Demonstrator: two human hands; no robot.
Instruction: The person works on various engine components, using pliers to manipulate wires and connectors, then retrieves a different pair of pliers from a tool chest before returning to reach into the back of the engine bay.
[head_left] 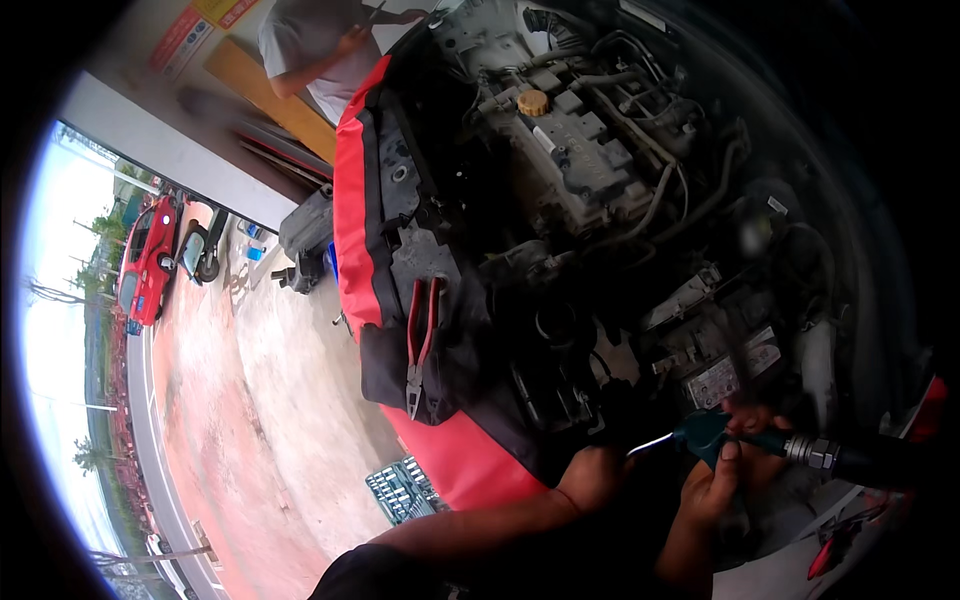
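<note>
My right hand point(708, 486) is closed round a teal air blow gun point(705, 436), its thumb lying along the body. A thin shiny metal nozzle points left from the gun. On the other side a silver hose coupler point(812, 453) joins it to a dark hose. My left hand point(592, 478) is beside the nozzle's tip; its fingers are hidden in shadow, so I cannot tell whether they touch it. Just beyond the gun is a battery point(732, 370) with a pale label. Pliers with red handles point(422, 340) lie on the black part of the fender cover.
An open engine bay with a grey engine cover point(590, 165) and a yellow oil cap point(533, 102) fills the far side. A red fender cover point(465, 460) drapes the car's edge. A socket set case point(405, 490) lies on the floor. Another person point(318, 50) stands at the far left.
</note>
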